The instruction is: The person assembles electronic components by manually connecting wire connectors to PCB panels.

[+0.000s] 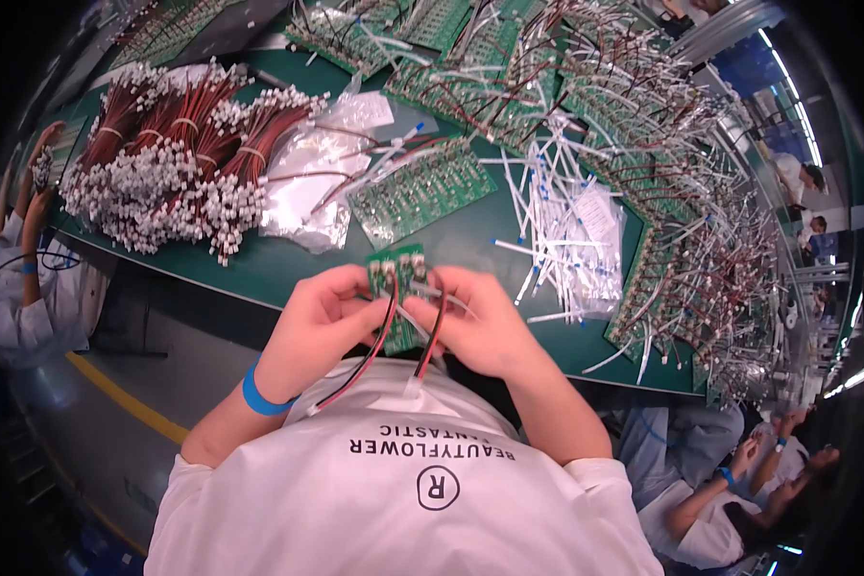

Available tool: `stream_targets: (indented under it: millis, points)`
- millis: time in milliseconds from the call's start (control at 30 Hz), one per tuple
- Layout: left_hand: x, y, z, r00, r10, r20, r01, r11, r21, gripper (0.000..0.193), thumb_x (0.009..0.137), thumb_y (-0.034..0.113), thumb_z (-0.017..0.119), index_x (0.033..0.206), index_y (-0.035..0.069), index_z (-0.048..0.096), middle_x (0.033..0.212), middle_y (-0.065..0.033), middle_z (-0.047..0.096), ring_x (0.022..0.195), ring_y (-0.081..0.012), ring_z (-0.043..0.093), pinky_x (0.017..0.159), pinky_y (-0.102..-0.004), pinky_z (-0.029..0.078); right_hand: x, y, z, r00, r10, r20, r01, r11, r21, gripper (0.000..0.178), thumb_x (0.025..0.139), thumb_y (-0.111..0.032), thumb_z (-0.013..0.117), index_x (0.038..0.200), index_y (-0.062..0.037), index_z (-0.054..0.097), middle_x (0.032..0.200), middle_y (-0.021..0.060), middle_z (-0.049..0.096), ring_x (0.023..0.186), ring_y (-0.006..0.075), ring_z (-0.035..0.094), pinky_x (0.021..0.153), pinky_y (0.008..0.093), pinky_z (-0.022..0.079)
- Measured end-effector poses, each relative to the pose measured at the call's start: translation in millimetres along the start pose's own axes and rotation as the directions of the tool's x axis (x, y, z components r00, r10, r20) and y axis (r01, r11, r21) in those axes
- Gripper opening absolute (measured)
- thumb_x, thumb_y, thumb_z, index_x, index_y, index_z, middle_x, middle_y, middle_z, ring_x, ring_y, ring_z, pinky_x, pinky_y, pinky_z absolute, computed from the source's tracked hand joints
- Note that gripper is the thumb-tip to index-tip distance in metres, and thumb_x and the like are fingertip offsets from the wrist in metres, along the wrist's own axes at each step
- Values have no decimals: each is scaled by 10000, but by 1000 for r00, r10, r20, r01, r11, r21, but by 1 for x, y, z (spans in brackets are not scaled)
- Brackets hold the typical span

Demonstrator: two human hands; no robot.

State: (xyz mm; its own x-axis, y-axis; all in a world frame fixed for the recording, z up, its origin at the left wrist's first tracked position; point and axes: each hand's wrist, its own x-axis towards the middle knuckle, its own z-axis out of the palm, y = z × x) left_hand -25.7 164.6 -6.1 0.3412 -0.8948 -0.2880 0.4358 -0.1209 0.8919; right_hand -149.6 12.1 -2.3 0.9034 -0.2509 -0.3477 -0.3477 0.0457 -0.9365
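Both hands are in front of my shirt at the table's near edge, with a small green circuit board (383, 265) between them. My left hand (331, 317) is closed on the board's left side, thumb bent inward. My right hand (477, 322) closes on its right side, thumb and finger near a thin whitish strip at the board. Two red-and-black wire leads (379, 343) hang from the board toward my shirt, with pale plugs at their ends. My fingers partly cover the board's middle.
On the green table (432, 240), bundled red wires with white plugs (178, 163) lie left beside a clear plastic bag (307, 197). A larger circuit panel (422, 190) lies ahead. White flat cables (547, 216) and many wired boards (662, 173) fill the right. Other people sit at both sides.
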Motion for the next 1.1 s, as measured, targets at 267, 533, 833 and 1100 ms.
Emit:
stream_targets:
  millis: [267,533,833,1100]
  points:
    - [9,-15,4,990,34,133,-21,995,-95,307,854,-10,557,1151,-18,480,996,-55,598,895,-96,582,691,-232,509,-5,17,14,906,-405,-126,369,899,-235,174,922,-156,466,933,-4,550,593,79,535,511,123,522,467,285,387]
    - [19,-11,12,979,88,183,-71,993,-99,331,836,-13,583,1152,-37,485,1008,-73,599,902,-110,586,768,-247,499,-16,7,1,1000,23,18,-28,928,372,258,970,-269,381,1053,-59,505,556,-9,465,327,60,355,295,214,273]
    - [30,-16,23,993,21,117,-11,997,-81,346,831,80,615,1131,-41,491,989,-97,601,873,-167,606,757,-306,527,-20,12,-13,991,34,129,-96,849,519,307,974,-323,356,1007,-59,508,554,4,449,320,61,347,268,202,263]
    - [34,-18,35,983,-30,180,55,990,-131,297,847,34,591,1123,-48,517,993,-92,604,876,-166,605,755,-303,541,-28,24,-14,994,10,107,-78,760,645,337,972,-351,347,1009,-58,509,531,5,425,326,67,322,263,206,253]
